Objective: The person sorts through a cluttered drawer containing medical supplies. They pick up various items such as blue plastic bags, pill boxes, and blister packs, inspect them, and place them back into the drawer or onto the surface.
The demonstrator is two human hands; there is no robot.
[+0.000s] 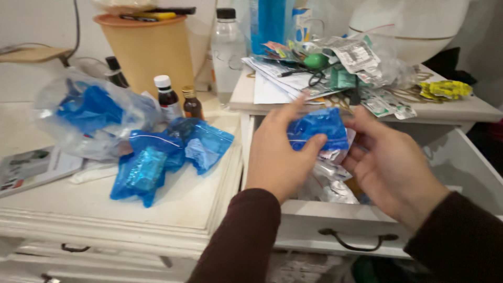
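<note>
Head view, looking down over an open white drawer [461, 157] at centre right of the frame. Left hand [275, 157] at centre, grip closed on a small blue plastic packet [317, 128], thumb across its lower front edge, fingers behind. Right hand [390, 167] just right of it, fingers curled toward the packet's right edge and touching clear crinkled wrappers [330, 173] bunched beneath; whether clenched on them or merely resting, cannot tell. Both in dark maroon sleeves [241, 241] entering from the bottom edge. Packet held above the drawer's front part, over more clear wrappers lying inside. Dark curved handle [356, 243] on the drawer front, lower centre. At left, a white tabletop [78, 202] carrying several blue plastic packets [157, 157] in a loose heap at centre left, one with a shiny foil look. Further left, a clear plastic bag [89, 118] holding blue items, and a printed leaflet [31, 170] at the far left edge. Behind the heap, two small dark bottles: one with a white cap [167, 97], one with a brownish cap [191, 102], standing side by side. Behind those, an orange tub [149, 52] at upper left, and a clear bottle with a black cap [228, 50] at upper centre. At upper right, a cluttered surface above the drawer: papers [277, 78], black-handled scissors [314, 78], blister strips [387, 102], a yellow crumpled packet [445, 89] near the right edge.
</note>
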